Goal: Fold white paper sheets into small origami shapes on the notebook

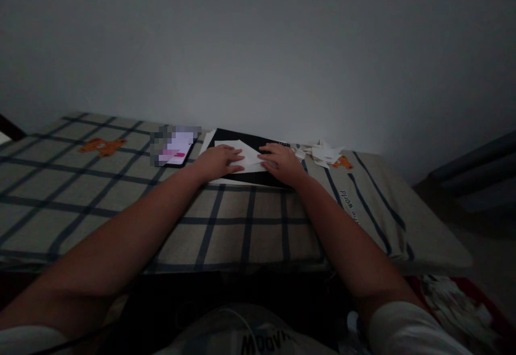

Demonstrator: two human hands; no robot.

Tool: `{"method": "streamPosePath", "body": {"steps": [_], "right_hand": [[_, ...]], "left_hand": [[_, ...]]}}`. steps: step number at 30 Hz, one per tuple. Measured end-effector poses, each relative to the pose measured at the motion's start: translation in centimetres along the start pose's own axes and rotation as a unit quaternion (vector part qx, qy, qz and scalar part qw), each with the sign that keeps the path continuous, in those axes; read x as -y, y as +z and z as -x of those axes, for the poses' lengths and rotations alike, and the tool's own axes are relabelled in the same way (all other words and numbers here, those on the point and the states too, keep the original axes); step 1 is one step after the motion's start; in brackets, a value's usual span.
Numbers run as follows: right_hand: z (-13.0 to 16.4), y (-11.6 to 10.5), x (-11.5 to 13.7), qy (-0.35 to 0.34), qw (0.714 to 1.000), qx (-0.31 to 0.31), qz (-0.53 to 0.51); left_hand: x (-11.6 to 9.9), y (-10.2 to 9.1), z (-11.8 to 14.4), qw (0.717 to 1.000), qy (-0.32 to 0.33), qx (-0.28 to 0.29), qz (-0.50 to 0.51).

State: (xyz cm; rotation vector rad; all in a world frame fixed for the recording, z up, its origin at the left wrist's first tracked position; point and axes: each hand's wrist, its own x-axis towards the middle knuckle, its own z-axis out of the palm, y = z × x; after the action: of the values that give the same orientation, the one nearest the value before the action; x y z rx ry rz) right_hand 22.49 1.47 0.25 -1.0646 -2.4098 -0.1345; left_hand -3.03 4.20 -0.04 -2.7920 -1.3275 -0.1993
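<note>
A folded sheet of white paper lies flat on a black board or folder in front of me. My left hand rests on the paper's left part, its fingers stretched out and apart. From the other side my right hand touches the paper's right, pointed end with its fingertips, fingers spread. Neither hand grips anything. Beneath the black board, a white sheet shows along its left and front edges. The palms hide part of the paper and board.
A lit phone lies left of the board. Crumpled paper scraps lie to its right, by the wall. A checked tablecloth with orange bear prints covers the table. Several things lie in a red container at lower right.
</note>
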Motion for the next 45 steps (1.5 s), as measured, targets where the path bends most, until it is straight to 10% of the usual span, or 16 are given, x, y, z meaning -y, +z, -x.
{"method": "streamPosePath", "body": {"steps": [26, 45], "right_hand": [[0.3, 0.4, -1.5, 0.035, 0.997, 0.047, -0.058], [0.4, 1.2, -2.3, 0.030, 0.995, 0.089, -0.024]], "left_hand": [[1.6, 0.7, -0.4, 0.987, -0.031, -0.107, 0.117], [0.4, 0.1, -0.3, 0.977, 0.110, -0.145, 0.115]]}}
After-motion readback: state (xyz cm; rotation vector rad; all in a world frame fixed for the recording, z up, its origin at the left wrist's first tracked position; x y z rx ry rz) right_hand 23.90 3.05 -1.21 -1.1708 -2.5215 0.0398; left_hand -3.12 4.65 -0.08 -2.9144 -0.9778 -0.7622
